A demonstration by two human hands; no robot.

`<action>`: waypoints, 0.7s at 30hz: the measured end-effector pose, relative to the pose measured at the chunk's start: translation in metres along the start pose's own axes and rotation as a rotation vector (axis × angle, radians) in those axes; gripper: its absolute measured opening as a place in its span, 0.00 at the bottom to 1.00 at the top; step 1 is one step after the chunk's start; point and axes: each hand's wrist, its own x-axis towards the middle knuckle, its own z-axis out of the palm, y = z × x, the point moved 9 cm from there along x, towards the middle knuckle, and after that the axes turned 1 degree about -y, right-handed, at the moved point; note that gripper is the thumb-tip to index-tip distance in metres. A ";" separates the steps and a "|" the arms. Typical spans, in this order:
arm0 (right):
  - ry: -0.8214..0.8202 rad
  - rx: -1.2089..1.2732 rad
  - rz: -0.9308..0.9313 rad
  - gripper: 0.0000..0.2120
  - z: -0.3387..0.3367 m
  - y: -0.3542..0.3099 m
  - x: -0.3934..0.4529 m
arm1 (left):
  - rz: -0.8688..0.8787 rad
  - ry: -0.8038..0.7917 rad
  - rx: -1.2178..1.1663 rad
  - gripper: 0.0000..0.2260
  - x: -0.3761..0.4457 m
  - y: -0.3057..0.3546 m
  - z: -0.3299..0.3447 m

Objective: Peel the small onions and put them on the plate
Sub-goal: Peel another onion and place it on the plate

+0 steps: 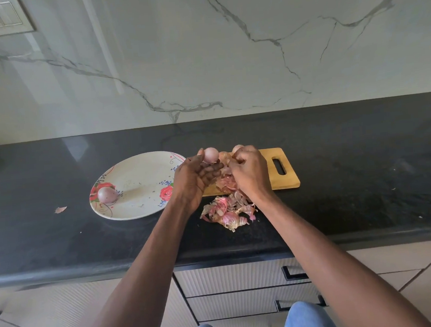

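1. Leave the peels [229, 212] heaped on the counter edge.
2. Right hand [250, 172] is curled over the board [282, 177]; what it grasps, I cannot tell.
3. Left hand [197, 176] pinches a peeled onion [210, 154]; carry it left, setting it gently on the plate [138, 179] beside the first [106, 195].

soft, even daylight fills the frame, bright on the marble backsplash [226, 46] and dimmer on the black counter [351, 165]. a pale reflected streak runs down the glossy backsplash up and to the left of the left hand [197, 175], and a faint sheen lies on the counter below it. shadows under both hands are weak. the wide lens bows the counter's front edge and stretches the forearms. focus is fairly sharp centrally, softer at the corners.
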 end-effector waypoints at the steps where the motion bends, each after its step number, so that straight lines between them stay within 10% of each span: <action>1: -0.043 -0.018 -0.012 0.07 0.003 -0.003 -0.001 | -0.006 0.002 -0.009 0.09 0.000 -0.001 0.000; 3: -0.084 -0.007 -0.026 0.21 0.006 -0.005 -0.001 | -0.007 0.006 -0.026 0.09 -0.001 0.000 0.000; 15: -0.009 -0.160 -0.412 0.05 0.007 -0.039 -0.012 | 0.071 -0.047 0.019 0.07 -0.006 0.007 0.011; 21: -0.119 0.102 -0.100 0.09 0.010 -0.017 -0.006 | 0.048 -0.113 0.023 0.07 -0.007 0.005 0.018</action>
